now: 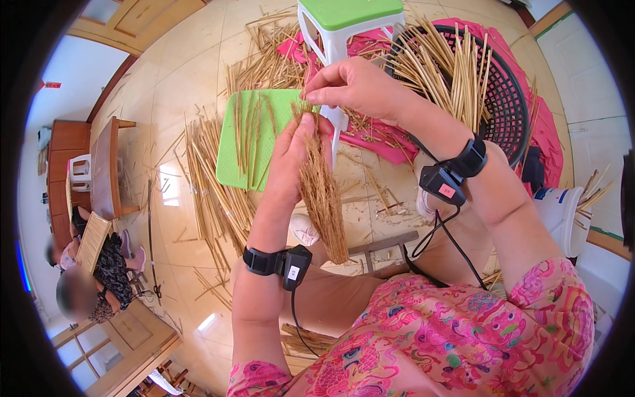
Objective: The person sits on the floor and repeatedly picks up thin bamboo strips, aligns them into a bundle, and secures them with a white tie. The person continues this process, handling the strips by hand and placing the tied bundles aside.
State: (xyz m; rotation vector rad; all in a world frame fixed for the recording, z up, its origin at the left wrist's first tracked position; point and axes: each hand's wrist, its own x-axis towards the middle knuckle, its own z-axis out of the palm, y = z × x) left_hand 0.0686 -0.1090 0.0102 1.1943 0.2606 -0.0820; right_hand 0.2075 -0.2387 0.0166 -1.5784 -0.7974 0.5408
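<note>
A thick bundle of dry brown grass heads (323, 198) hangs down from my left hand (291, 155), whose fingers wrap round its upper end with the thumb pressed on it. My right hand (364, 86) is just above, thumb and forefinger pinched together at the bundle's tip. What the pinch holds is too small to make out. Beyond and left of my left hand is a green rectangular surface (228, 162), with several loose grass heads (246, 132) laid across it.
Long straw stalks (210, 178) lie on the tiled floor at left. A green-topped white stool (350, 14) stands ahead. At right, a black basket (506, 99) of cut stalks sits on pink cloth (549, 139), near a white bucket (559, 215). Another person (109, 264) sits far left.
</note>
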